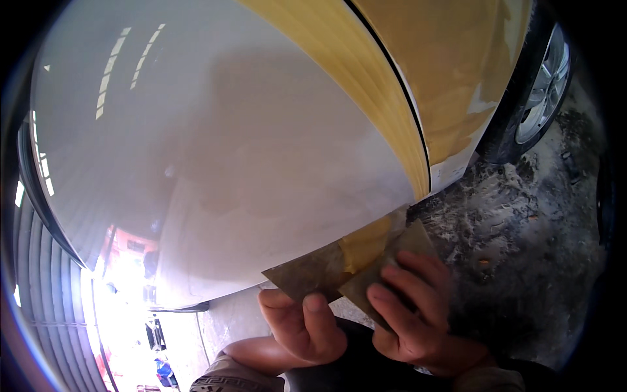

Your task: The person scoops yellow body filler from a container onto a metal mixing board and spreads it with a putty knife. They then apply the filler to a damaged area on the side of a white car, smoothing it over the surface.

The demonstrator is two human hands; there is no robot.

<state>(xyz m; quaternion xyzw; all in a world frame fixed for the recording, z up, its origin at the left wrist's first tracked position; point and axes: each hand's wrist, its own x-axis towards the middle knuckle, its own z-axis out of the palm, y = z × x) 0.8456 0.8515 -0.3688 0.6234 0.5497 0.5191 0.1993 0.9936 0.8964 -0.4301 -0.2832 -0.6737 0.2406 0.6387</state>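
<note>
My left hand (304, 330) pinches a wide, flat, dull grey-brown putty spreader (304, 269) between thumb and fingers. A dab of yellow filler (367, 245) lies on that spreader's blade. In my right hand (418, 310) is a second flat putty spreader (366, 286), its edge overlapping or touching the first blade near the filler. Both blades are just below the lower edge of a glossy light grey car panel (261, 150). Yellow filler (366, 91) is spread in a band along that panel's right edge, beside a dark gap.
Right of the gap, another panel (450, 72) carries broad yellow filler patches. A car wheel (543, 95) stands at the upper right on a stained, dusty concrete floor (522, 242). Grey ribbed shutter (46, 261) and a bright opening lie to the left.
</note>
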